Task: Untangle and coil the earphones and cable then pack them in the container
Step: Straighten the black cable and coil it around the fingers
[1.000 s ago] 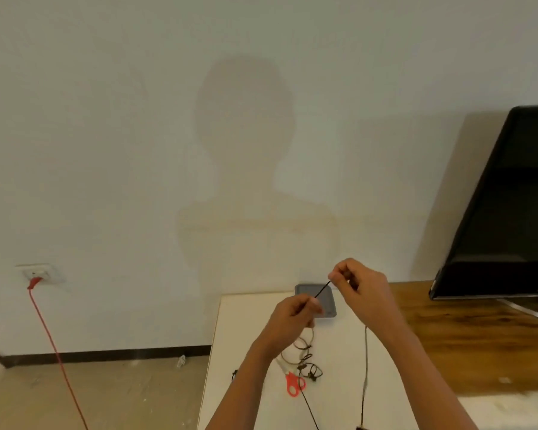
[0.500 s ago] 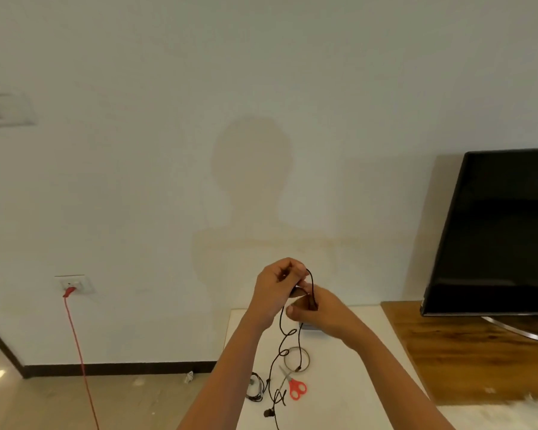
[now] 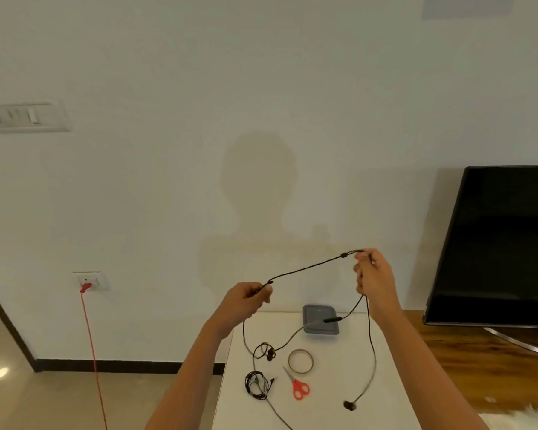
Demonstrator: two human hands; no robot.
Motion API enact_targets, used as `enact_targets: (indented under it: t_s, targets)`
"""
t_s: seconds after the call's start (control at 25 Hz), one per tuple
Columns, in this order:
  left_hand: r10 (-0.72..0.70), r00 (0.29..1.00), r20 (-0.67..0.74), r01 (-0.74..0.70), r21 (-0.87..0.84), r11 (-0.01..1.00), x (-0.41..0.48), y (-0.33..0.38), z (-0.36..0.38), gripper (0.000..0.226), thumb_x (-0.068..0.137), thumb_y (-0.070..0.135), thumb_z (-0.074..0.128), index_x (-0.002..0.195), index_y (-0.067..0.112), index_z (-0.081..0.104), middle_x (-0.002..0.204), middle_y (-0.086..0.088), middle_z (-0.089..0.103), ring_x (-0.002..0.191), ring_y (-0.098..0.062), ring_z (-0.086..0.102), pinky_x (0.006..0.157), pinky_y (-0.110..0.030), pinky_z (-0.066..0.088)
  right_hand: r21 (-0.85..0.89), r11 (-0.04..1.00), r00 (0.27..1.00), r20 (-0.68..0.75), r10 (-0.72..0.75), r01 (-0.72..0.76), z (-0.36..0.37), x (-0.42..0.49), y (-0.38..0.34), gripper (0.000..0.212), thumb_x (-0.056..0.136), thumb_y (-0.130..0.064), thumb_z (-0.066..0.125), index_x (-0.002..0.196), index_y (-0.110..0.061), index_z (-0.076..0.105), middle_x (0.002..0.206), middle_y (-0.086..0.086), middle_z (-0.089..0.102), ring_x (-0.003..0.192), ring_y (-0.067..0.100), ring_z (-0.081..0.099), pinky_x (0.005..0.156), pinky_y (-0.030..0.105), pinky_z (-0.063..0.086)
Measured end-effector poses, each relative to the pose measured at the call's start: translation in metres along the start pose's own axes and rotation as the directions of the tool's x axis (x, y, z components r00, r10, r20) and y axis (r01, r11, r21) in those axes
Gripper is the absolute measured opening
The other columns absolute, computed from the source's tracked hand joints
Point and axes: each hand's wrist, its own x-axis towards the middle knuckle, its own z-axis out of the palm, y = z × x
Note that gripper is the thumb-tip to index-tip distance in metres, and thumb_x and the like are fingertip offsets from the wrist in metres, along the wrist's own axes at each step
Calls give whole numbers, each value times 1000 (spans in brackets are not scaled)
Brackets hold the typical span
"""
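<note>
My left hand (image 3: pixel 251 297) and my right hand (image 3: pixel 374 274) are raised above the white table (image 3: pixel 395 383). Each pinches the black earphone cable (image 3: pixel 311 267), which stretches between them. From my right hand two strands hang down: one ends in an earbud (image 3: pixel 349 405), the other leads past an inline piece (image 3: pixel 333 320). From my left hand a strand drops to a small tangle (image 3: pixel 266 351) on the table. A second coiled black cable (image 3: pixel 257 385) lies near the front. The grey container (image 3: pixel 320 319) sits at the table's far edge.
Red-handled scissors (image 3: pixel 297 387) and a ring of tape (image 3: pixel 300 361) lie on the table. A dark TV screen (image 3: pixel 497 246) stands on a wooden top (image 3: pixel 485 361) to the right. A red cord (image 3: pixel 90 346) hangs from a wall socket at left.
My hands were close together half a second ago; now they have spread apart, the right one up and to the right, drawing the cable taut between them. The view has tilted upward.
</note>
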Motion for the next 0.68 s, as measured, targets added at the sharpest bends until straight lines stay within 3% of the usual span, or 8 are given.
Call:
enact_targets:
  t_s: [0.08, 0.16, 0.28, 0.36, 0.44, 0.52, 0.56, 0.68]
  targets:
    - [-43, 997, -58, 33, -163, 986, -1, 6, 2, 38, 94, 45, 51, 63, 25, 61, 53, 11, 41, 49, -8, 36, 50, -20, 33, -306, 950, 989, 106, 100, -63, 0, -1, 9, 15, 95, -13, 48, 87, -18, 59, 78, 5, 55, 58, 11, 44, 50, 22, 37]
    - [-64, 995, -72, 41, -278, 960, 3, 20, 7, 36, 97, 36, 48, 67, 21, 60, 53, 9, 38, 46, -8, 32, 47, -20, 31, -464, 884, 937, 283, 206, -55, 8, -10, 16, 12, 91, -18, 59, 103, -18, 57, 92, 6, 61, 71, 13, 54, 64, 25, 46]
    - [-26, 1000, 11, 28, -307, 951, 7, 44, 18, 32, 97, 26, 48, 70, 21, 64, 53, 7, 39, 44, -9, 30, 42, -20, 27, -411, 910, 869, 467, 162, 51, 27, -21, 15, 54, 78, -35, 75, 124, -29, 48, 106, 0, 62, 90, 16, 64, 78, 29, 54]
    - [6, 999, 53, 5, -219, 976, 9, 53, 25, 27, 94, 22, 51, 72, 26, 67, 53, 10, 51, 42, -7, 37, 41, -19, 32, -358, 927, 822, 556, 120, 107, 39, -23, 8, 66, 71, -45, 78, 128, -40, 45, 110, -3, 62, 91, 14, 67, 72, 25, 54]
    - [58, 998, 19, -55, -95, 994, 11, 58, 29, 20, 89, 19, 56, 79, 30, 70, 59, 13, 62, 45, -4, 47, 44, -16, 39, -298, 947, 779, 620, 96, 120, 45, -24, 3, 50, 72, -44, 77, 117, -39, 55, 101, -4, 69, 72, 8, 64, 62, 19, 50]
    - [125, 989, -76, -124, 23, 992, 13, 58, 26, 4, 84, 22, 66, 83, 22, 70, 73, 6, 69, 64, -8, 60, 58, -18, 48, -305, 941, 765, 638, 86, 149, 46, -22, 1, 22, 82, -40, 70, 102, -30, 66, 80, -3, 73, 53, 5, 51, 51, 18, 42]
    - [154, 979, -131, -146, 70, 987, 14, 56, 22, 7, 80, 25, 72, 83, 18, 69, 79, 3, 71, 72, -10, 63, 64, -18, 48, -312, 933, 778, 625, 60, 179, 44, -20, 1, 14, 86, -37, 66, 94, -26, 69, 71, -6, 71, 49, 4, 46, 48, 16, 38]
    - [164, 969, -184, -131, 183, 974, 14, 41, -1, 19, 74, 31, 79, 80, 18, 67, 78, 4, 69, 71, -3, 59, 61, -7, 42, -244, 943, 879, 469, -88, 225, 31, -12, 6, 23, 92, -13, 58, 76, -23, 72, 64, -18, 67, 51, -2, 47, 48, 8, 36]
